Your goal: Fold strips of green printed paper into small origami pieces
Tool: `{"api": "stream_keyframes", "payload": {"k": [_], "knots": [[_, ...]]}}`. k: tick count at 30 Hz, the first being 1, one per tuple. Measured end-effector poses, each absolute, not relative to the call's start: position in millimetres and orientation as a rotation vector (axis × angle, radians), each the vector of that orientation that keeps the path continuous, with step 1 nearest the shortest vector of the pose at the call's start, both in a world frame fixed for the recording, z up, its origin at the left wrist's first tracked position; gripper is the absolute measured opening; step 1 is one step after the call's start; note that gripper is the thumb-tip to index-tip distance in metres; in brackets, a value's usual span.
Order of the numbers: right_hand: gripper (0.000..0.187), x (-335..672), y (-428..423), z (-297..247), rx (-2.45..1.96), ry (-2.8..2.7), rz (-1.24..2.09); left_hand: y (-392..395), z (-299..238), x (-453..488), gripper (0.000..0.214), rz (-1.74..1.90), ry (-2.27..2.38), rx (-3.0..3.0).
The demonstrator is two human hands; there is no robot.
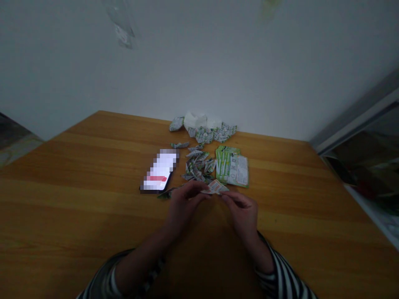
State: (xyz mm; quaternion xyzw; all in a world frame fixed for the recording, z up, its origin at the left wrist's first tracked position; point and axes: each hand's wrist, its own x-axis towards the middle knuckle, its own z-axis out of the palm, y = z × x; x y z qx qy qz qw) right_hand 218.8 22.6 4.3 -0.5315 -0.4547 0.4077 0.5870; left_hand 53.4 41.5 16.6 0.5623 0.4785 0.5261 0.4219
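My left hand (184, 202) and my right hand (240, 211) meet over the middle of a wooden table (77, 199). Both pinch a small folded piece of printed paper (215, 187) between their fingertips, the left at its left end, the right at its right end. Just beyond the hands lies a heap of several small folded paper pieces (199, 165). To its right sits a stack of green and white printed paper slips (232, 167). Both sleeves are black and white striped.
A phone (160, 170) with a lit screen lies left of the heap. A second pile of folded pieces and crumpled white paper (202, 128) sits at the table's far edge by the white wall. A window sill (368, 195) runs along the right.
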Motion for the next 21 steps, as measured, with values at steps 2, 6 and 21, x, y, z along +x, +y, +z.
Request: {"api": "stream_keyframes", "payload": {"k": [2, 6, 21], "knots": [[0.004, 218.0, 22.2, 4.6, -1.236, -1.035, 0.962, 41.5, 17.1, 53.2, 0.005, 1.322, 1.234, 1.423], [0.017, 215.4, 21.4, 3.7, -1.188, -0.98, 1.093, 41.0, 17.9, 53.7, 0.004, 1.343, 1.241, 1.419], [0.011, 214.4, 18.5, 10.1, -1.195, -1.013, 0.905, 36.8, 25.4, 63.3, 0.005, 1.217, 1.214, 1.246]]}}
